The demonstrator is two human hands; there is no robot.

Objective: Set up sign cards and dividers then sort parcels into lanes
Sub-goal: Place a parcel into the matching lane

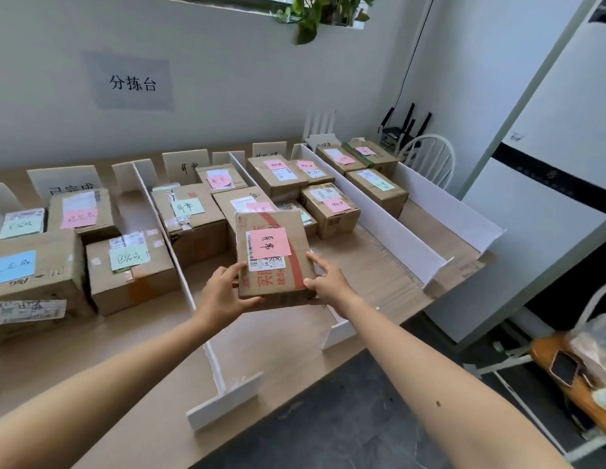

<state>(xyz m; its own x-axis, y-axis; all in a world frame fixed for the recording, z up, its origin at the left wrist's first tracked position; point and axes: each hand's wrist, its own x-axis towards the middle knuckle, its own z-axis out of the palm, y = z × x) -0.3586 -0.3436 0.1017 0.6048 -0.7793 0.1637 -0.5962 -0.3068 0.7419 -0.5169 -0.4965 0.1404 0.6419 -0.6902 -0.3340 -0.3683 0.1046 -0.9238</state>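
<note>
A flat cardboard parcel (273,255) with a pink note and red print is held above the second lane from the left. My left hand (223,292) grips its near left corner and my right hand (327,282) grips its near right edge. White dividers (166,242) (372,214) (443,201) split the wooden table (278,340) into lanes. White sign cards (66,181) (186,163) stand at the back. Several boxes with pink, green or blue notes fill the lanes, such as one with a green note (132,269).
A paper sign (132,83) hangs on the wall. At the back right stand a white chair (430,157) and routers (401,130). A tall white appliance (548,164) rises to the right. Lower right, a wooden stool (572,377) carries a watch and a bag.
</note>
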